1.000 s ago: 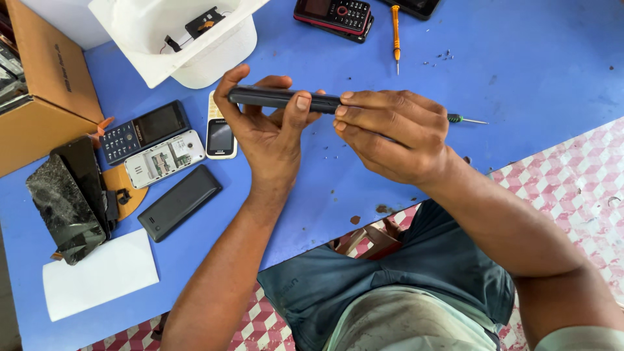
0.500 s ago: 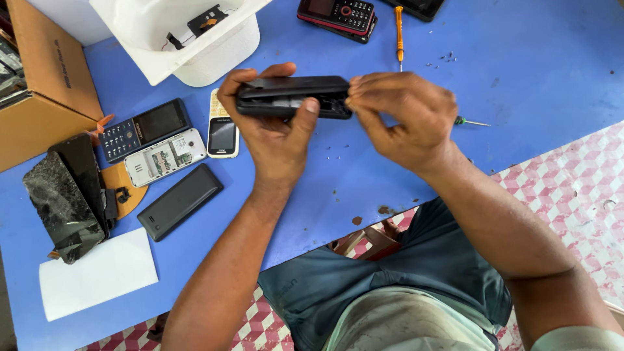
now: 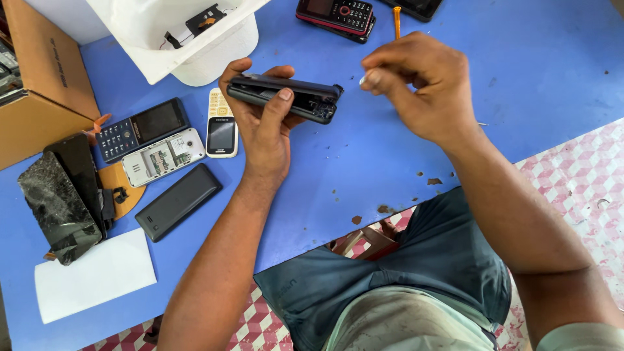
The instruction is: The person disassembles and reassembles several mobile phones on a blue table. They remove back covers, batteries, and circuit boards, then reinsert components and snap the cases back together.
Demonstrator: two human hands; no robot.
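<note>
Black phone (image 3: 286, 96) sat edge-up in my left hand (image 3: 263, 130), above the blue desk (image 3: 520, 78), thumb on the near side, fingers behind. Its back shell gaped at the right end, half split from the body. My right hand (image 3: 416, 88) was pinched narrow just beside that open end, fingertips together; I couldn't tell if it held anything, though a thin metal tip showed past the wrist. I judged the phone light and stiff, its thin plastic shell likely to snap at the clips, so best held by the long edges, off the gap. An orange screwdriver (image 3: 396, 16) lay behind the right hand. Left of my forearm lay a white phone (image 3: 221, 123), a keypad phone (image 3: 143, 127), an opened phone (image 3: 162, 156), a black cover (image 3: 179, 201) and a cracked screen (image 3: 58, 201).
</note>
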